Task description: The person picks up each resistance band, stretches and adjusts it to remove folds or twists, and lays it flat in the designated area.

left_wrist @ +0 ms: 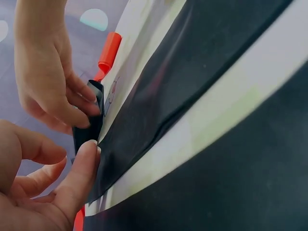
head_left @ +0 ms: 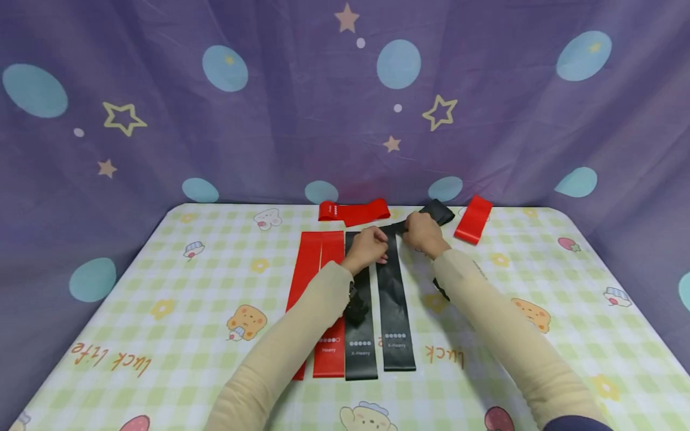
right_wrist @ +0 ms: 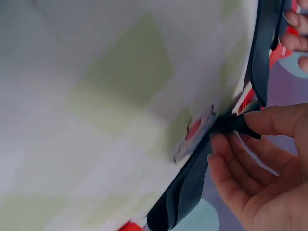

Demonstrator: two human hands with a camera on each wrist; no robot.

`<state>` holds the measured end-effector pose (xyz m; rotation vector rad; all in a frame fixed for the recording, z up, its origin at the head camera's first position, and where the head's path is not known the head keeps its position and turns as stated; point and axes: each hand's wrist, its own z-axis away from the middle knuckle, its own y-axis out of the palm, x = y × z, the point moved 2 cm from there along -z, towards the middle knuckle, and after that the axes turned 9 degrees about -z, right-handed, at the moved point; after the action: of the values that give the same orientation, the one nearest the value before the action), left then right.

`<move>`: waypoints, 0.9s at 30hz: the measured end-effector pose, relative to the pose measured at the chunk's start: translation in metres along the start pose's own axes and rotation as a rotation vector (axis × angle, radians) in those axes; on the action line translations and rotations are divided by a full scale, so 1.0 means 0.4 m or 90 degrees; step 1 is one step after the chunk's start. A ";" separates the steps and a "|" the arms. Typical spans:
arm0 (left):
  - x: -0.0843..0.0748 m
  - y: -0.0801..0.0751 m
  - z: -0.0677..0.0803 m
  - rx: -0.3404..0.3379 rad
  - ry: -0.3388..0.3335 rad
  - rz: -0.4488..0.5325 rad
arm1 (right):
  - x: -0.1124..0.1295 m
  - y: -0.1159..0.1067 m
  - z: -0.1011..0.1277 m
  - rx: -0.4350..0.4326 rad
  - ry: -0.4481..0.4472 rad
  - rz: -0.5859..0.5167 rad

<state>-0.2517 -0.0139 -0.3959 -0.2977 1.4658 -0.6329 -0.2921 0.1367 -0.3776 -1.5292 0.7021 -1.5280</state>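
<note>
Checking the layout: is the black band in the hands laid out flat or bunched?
Bunched: both hands pinch the black band, crumpled, not flat.

We count four red bands: two flat side by side (head_left: 309,281) (head_left: 330,311), one folded at the far edge (head_left: 353,211), one lying apart at the right (head_left: 474,219). We count three black bands: two laid flat (head_left: 360,335) (head_left: 395,305) and a third (head_left: 426,216) held at the far end. Two hands (head_left: 368,248) (head_left: 423,232) work on the one tabletop (head_left: 162,281).

Both arms outstretched, left hand (head_left: 368,247) and right hand (head_left: 423,232) close together, fingers curled, pinching
</note>
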 end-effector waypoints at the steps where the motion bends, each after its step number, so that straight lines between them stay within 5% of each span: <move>1: 0.000 0.000 0.000 0.003 0.001 0.001 | -0.004 -0.006 0.001 -0.005 -0.003 0.000; 11: 0.011 -0.001 -0.003 0.027 -0.009 0.007 | -0.050 -0.077 0.005 -0.098 -0.079 -0.092; 21: -0.008 0.016 -0.001 0.047 0.006 0.012 | -0.042 -0.136 0.024 -0.048 -0.039 -0.215; 27: -0.029 0.022 -0.006 0.010 0.044 -0.008 | -0.029 -0.157 0.035 -0.040 -0.058 -0.263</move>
<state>-0.2521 0.0002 -0.3914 -0.2753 1.5257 -0.6696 -0.2903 0.1797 -0.3286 -1.8624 0.3996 -1.7311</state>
